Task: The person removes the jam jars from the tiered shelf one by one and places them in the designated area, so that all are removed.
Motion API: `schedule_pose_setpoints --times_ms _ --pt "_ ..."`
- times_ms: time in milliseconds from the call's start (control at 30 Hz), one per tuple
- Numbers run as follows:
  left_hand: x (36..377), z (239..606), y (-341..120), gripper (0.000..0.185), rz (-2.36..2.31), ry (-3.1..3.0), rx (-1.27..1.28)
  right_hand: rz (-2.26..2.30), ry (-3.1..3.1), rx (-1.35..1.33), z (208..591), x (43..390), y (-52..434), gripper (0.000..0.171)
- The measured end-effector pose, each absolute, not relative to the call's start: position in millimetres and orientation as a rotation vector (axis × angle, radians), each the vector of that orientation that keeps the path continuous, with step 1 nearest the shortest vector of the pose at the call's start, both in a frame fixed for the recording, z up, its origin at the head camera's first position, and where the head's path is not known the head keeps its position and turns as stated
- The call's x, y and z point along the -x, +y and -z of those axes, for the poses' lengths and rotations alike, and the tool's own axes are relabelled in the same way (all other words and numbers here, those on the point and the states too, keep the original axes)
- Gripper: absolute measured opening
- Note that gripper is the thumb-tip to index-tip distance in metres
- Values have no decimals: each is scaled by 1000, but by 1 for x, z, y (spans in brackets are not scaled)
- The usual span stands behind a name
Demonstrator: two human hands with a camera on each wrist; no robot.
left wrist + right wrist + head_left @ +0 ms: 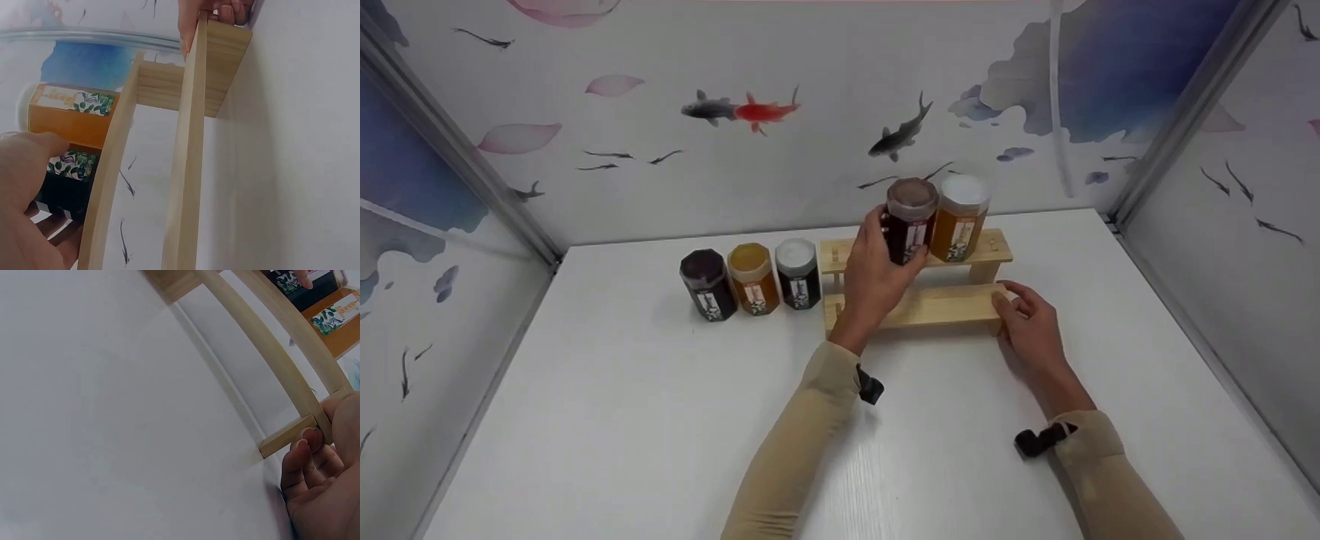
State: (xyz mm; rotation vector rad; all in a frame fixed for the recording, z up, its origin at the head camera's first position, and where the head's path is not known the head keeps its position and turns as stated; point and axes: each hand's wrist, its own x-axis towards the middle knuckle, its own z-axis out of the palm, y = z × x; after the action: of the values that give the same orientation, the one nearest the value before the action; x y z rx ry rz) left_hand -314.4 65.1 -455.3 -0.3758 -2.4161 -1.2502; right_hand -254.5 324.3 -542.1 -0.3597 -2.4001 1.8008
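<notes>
One dark jar (911, 223), capped with a brownish lid and wrapped in a leaf-printed label, is gripped by the left hand (877, 274) at the top step of the wooden rack (930, 306), beside an amber jar (960, 221). The rack's lower right end is pinched by the right hand (1030, 322). Three more jars (750, 281) are lined up on the white table (622, 420) to the left.
</notes>
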Motion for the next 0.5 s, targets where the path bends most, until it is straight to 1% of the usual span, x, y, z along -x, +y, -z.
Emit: schedule_pose_setpoints --times_ms 300,500 --pt "293 459 39 90 1274 -2385 476 -1823 -2411 370 541 253 322 62" --pt "276 461 17 92 1301 -2372 590 -1812 -2392 320 541 253 324 60"
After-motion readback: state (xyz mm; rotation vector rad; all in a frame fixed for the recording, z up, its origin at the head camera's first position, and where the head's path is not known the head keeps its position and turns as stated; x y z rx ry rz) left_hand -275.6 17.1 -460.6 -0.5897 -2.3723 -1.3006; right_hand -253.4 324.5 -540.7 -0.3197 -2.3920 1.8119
